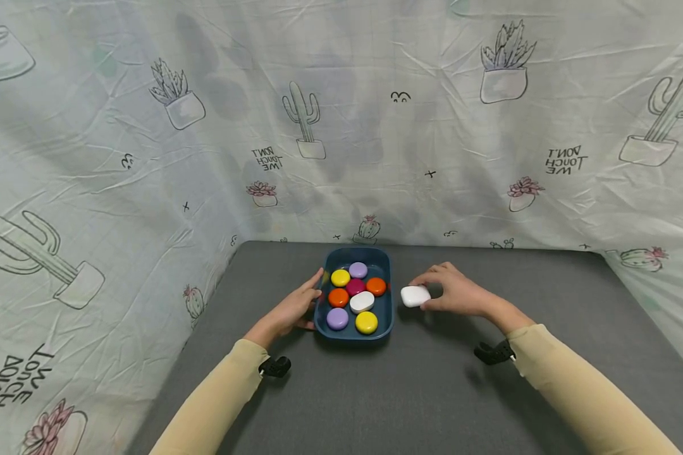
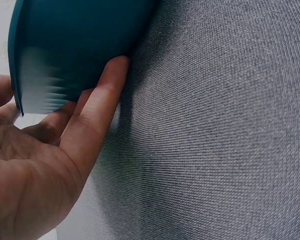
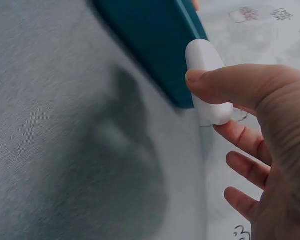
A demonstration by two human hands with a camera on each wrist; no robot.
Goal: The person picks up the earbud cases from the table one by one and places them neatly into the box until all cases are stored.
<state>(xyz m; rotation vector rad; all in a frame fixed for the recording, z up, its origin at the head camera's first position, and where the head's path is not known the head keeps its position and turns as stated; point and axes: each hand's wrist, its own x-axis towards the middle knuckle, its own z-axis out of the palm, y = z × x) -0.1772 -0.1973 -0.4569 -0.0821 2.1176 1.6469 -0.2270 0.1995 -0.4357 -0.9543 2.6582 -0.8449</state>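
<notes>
Pinched between the thumb and fingertips of my right hand [image 1: 452, 291] is a smooth white piece with rounded corners [image 1: 415, 296], held just right of a dark blue tray [image 1: 389, 316]. The right wrist view shows this white piece [image 3: 205, 55] edge-on, thumb on one face, with the other fingers spread loosely. My left hand [image 1: 293, 309] rests against the tray's left wall. Up close, its fingers [image 2: 92, 112] lie fairly straight along the teal-looking wall of the tray [image 2: 85, 35]. Glossy rounded pieces lie inside the tray, among them a yellow one [image 1: 367, 323] and a white one [image 1: 362, 302].
Purple [image 1: 338, 318], orange [image 1: 338, 297] and dark pink [image 1: 355, 287] pieces share the tray. It stands on a grey cloth-covered table [image 1: 375, 404], near the back edge. Behind hangs a pale curtain [image 1: 341, 126] printed with cacti.
</notes>
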